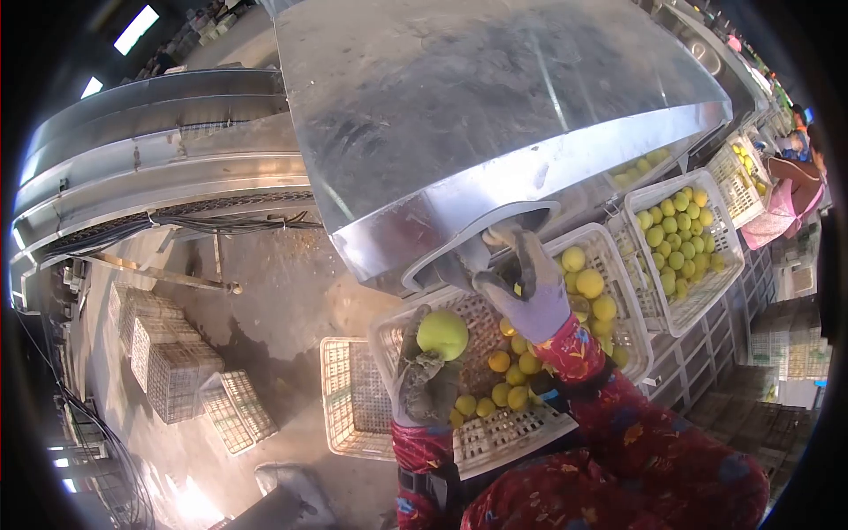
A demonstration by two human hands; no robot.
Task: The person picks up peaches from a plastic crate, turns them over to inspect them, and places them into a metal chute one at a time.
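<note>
L grip (428, 384): part-closed, cupped around the green fruit (442, 335), below the chute (424, 212) and over the near crate (517, 444). R grip (534, 291): at the chute mouth, thumb apart from fingers; fingertip closure and contents, if any, N/A (cannot tell). Support fruit w/ palm, min. pressure, to limit bruising. Keep R fingers clear of chute edge. Set fruit down gently, i.e., no drop onto yellow fruit (517, 397) below chute.

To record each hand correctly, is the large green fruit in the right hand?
No, the left hand holds the green fruit, while the right hand is at the metal chute.
</note>
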